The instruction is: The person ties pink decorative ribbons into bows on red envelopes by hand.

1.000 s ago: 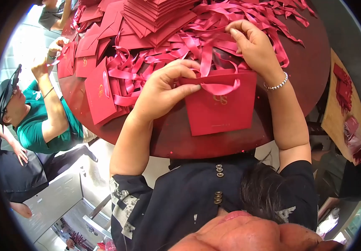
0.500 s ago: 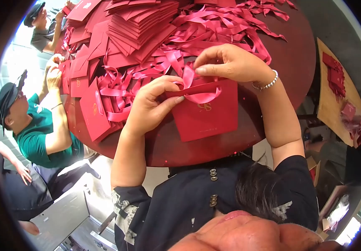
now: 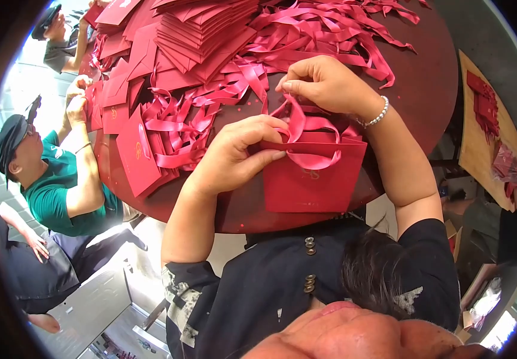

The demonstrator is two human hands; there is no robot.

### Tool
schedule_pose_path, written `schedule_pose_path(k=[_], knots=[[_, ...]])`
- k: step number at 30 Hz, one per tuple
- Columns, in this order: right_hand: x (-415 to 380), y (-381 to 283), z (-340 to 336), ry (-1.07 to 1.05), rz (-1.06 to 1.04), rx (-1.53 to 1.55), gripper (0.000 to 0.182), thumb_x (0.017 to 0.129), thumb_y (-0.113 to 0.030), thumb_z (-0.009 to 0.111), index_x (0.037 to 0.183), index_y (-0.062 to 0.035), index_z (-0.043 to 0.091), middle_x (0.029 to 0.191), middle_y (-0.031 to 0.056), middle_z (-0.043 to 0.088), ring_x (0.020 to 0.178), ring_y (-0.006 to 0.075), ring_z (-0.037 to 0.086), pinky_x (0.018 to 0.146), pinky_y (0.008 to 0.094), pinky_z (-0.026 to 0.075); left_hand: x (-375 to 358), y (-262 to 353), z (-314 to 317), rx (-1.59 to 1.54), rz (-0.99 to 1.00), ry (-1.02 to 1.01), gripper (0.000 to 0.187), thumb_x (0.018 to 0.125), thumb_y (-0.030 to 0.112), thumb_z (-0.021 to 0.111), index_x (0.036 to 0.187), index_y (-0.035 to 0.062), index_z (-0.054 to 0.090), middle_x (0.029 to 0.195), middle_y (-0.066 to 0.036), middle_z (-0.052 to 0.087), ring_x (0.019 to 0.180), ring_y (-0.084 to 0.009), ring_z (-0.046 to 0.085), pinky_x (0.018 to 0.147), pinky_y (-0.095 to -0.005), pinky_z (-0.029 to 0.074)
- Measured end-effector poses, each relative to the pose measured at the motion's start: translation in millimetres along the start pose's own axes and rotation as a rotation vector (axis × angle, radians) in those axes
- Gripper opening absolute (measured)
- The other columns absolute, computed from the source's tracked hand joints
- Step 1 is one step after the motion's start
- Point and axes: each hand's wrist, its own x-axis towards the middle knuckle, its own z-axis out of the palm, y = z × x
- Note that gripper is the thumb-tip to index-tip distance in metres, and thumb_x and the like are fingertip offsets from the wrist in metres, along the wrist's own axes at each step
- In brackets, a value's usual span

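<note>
A red paper gift bag (image 3: 315, 194) with a gold mark stands at the near edge of the table, its mouth toward me. My left hand (image 3: 240, 149) is closed on the bag's upper left rim, thumb in front and fingers behind. One pink ribbon (image 3: 313, 161) hangs in a loop over the front panel, and another loop shows at the back rim. Above the mouth, my right hand (image 3: 330, 87) pinches a raised stretch of ribbon between thumb and fingertips. The left fingers partly hide the ribbon where it meets the rim.
Flat red bags (image 3: 201, 30) are stacked at the back of the dark red round table (image 3: 426, 107). Loose pink ribbons (image 3: 312, 30) lie beside them. Bags with ribbon handles (image 3: 141, 155) lean at left. Co-workers (image 3: 70, 185) sit along the left; a wooden table (image 3: 474, 137) stands right.
The bag and my left hand have shifted right, and the bag's mouth shows wider. My right hand has drawn the ribbon up, so a longer raised stretch now shows.
</note>
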Motion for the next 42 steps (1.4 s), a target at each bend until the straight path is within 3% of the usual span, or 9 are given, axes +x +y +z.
schedule_pose_path(k=[6,7,10,14,18,24,26,32,42], knots=[[-8.3,-42.6,-3.0,-0.242,0.391,-0.224,0.045,0.101,-0.033,0.063,0.079,0.0057,0.07,0.06,0.0058,0.06,0.061,0.0123,0.06,0.06,0.0312,0.049,-1.1,0.5,-1.8,0.075,-0.029,0.069,0.017,0.082,-0.006,0.074,0.096,-0.0014,0.064,0.115,-0.014,0.068,0.098,-0.0196,0.064,0.084,-0.0294,0.05],[-5.7,0.4,4.1,-0.264,-0.093,-0.139,0.038,0.097,-0.032,0.067,0.086,0.0047,0.073,0.061,0.0079,0.063,0.06,0.0153,0.06,0.059,0.0338,0.048,-1.4,-0.3,-1.1,0.075,-0.029,0.065,0.017,0.082,-0.006,0.074,0.096,-0.0014,0.064,0.115,-0.014,0.068,0.098,-0.0196,0.064,0.084,-0.0294,0.05],[-2.9,4.5,12.7,-0.12,-0.238,-0.098,0.024,0.096,-0.02,0.069,0.102,0.003,0.074,0.077,0.0046,0.068,0.074,0.0089,0.061,0.07,0.0269,0.051,-1.4,-2.8,-0.8,0.124,-0.007,0.082,0.017,0.082,-0.005,0.075,0.094,-0.0012,0.064,0.116,-0.014,0.068,0.1,-0.0204,0.065,0.085,-0.0303,0.049],[1.7,-7.5,11.8,-0.011,0.045,-0.433,0.028,0.097,-0.021,0.069,0.087,0.0045,0.069,0.073,0.0045,0.065,0.072,0.0064,0.058,0.069,0.0262,0.051,-0.8,-4.4,-4.9,0.071,-0.062,0.049,0.018,0.081,-0.004,0.075,0.095,-0.0013,0.063,0.113,-0.014,0.069,0.102,-0.0226,0.066,0.087,-0.032,0.05],[-4.3,-6.9,5.8,0.222,-0.043,-0.095,0.028,0.097,-0.026,0.07,0.1,0.0018,0.067,0.091,0.0043,0.067,0.084,0.0094,0.06,0.076,0.0266,0.05,-3.5,-8.5,-1.2,-0.04,-0.031,0.109,0.018,0.082,-0.003,0.075,0.097,-0.0022,0.064,0.11,-0.015,0.07,0.103,-0.0246,0.066,0.092,-0.0332,0.05],[-26.0,-32.6,-17.6,-0.096,-0.289,-0.316,0.03,0.084,-0.014,0.079,0.106,0.0008,0.067,0.099,0.0076,0.069,0.096,0.0131,0.064,0.088,0.0288,0.05,-10.2,-15.1,-14.6,-0.324,-0.109,0.442,0.015,0.09,-0.007,0.068,0.104,-0.0021,0.063,0.121,-0.011,0.065,0.114,-0.0164,0.06,0.102,-0.0303,0.045],[-26.3,-42.4,-21.5,-0.178,-0.087,-0.197,0.028,0.082,-0.01,0.079,0.105,0.001,0.066,0.098,0.0063,0.068,0.096,0.0133,0.063,0.09,0.029,0.049,-11.0,-19.9,-18.8,-0.239,-0.011,0.384,0.031,0.091,-0.006,0.069,0.12,-0.0018,0.062,0.129,-0.012,0.062,0.116,-0.0173,0.06,0.103,-0.0307,0.044],[-52.7,-54.1,-81.9,0.434,-0.11,0.013,0.02,0.084,0.001,0.073,0.103,-0.0028,0.071,0.1,0.0007,0.07,0.094,0.0096,0.064,0.087,0.0249,0.051,-0.6,-8.4,-12.1,-0.435,-0.108,0.428,0.063,0.095,0.002,0.067,0.151,0.0012,0.04,0.144,-0.013,0.052,0.108,-0.0171,0.066,0.088,-0.0267,0.051],[-140.3,-8.5,-304.0,0.687,0.07,-0.086,0.022,0.095,-0.007,0.071,0.116,-0.002,0.068,0.106,0.0028,0.071,0.095,0.009,0.067,0.085,0.0234,0.055,-4.2,-14.7,-7.4,-0.336,-0.247,0.316,0.028,0.098,0.003,0.063,0.126,-0.003,0.063,0.108,-0.008,0.071,0.087,-0.0118,0.067,0.079,-0.0252,0.054]])
